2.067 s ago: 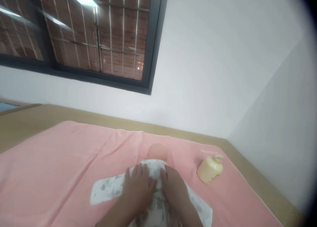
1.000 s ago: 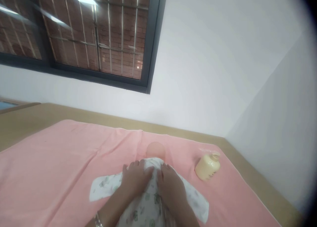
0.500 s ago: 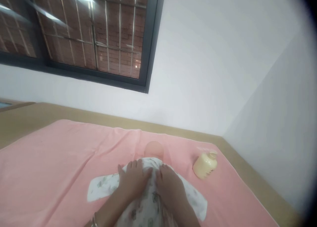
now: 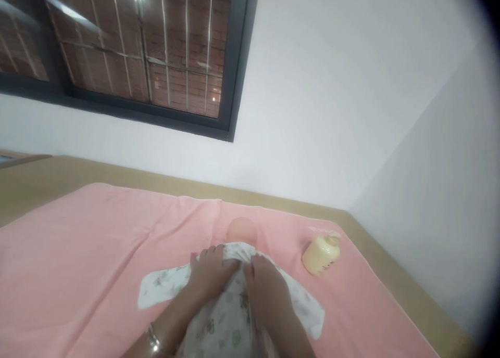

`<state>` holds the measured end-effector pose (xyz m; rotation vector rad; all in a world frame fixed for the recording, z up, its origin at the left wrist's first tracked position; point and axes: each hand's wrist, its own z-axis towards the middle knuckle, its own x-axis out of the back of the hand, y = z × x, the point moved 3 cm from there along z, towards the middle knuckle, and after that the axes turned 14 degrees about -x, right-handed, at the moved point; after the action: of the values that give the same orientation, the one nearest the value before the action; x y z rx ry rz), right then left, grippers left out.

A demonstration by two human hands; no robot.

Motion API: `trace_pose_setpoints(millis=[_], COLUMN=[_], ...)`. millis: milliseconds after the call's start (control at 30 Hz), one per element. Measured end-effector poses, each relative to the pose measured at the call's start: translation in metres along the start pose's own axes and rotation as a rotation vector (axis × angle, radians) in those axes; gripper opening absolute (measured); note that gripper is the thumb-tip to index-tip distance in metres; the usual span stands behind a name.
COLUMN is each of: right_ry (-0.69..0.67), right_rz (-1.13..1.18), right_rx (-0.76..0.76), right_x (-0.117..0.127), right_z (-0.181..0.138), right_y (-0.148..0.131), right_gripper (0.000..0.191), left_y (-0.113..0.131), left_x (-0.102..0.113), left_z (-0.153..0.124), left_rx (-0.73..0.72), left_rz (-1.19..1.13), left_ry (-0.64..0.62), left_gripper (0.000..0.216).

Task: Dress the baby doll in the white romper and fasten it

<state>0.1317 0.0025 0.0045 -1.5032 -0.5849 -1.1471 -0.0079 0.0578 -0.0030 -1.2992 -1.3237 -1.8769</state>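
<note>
The left hand (image 4: 211, 276) is laid palm down on a white printed cloth (image 4: 164, 288), its fingers slightly spread and stretched flat, with the fingertips reaching the cloth's far edge; nothing is seen to be clasped in it. The right hand (image 4: 269, 291) is laid just beside it, likewise flat and palm down on the same cloth, with the fingers loosely together and not curled about anything. The two hands are set close together, and only a narrow strip of cloth is shown between them. A metal bracelet (image 4: 153, 342) is worn on the left wrist. The cloth is spread near the lower middle of the view, raised into a mound under the hands, with one flap laid out flat to the left and another to the right. A rounded peach-coloured shape (image 4: 242, 229) is seen just beyond the far edge of the cloth and is partly covered by it — what it is cannot be told for certain. All of this is borne on a pink blanket (image 4: 78, 243), which is spread over a tan surface (image 4: 39, 181). A cream-coloured bottle (image 4: 321, 254) is seen tilted on the blanket to the right of the cloth, near it but apart from it. Behind, a white wall (image 4: 332, 87) and a dark-framed window (image 4: 136, 51) with bars and brickwork beyond it are shown
</note>
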Motion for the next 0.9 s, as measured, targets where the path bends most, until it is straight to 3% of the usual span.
trace_pose_setpoints(millis=[267, 900], right_ry=[0.035, 0.070], right_rz=[0.101, 0.085], right_rx=[-0.175, -0.168], right_x=[-0.025, -0.025], right_z=[0.030, 0.029], right_y=[0.017, 0.017], right_gripper=[0.033, 0.030], left_y=[-0.002, -0.006], left_x=[-0.009, -0.013], left_z=[0.002, 0.002], left_rx=[0.015, -0.012], left_rz=[0.025, -0.025], left_ry=[0.109, 0.179], left_gripper=[0.042, 0.034])
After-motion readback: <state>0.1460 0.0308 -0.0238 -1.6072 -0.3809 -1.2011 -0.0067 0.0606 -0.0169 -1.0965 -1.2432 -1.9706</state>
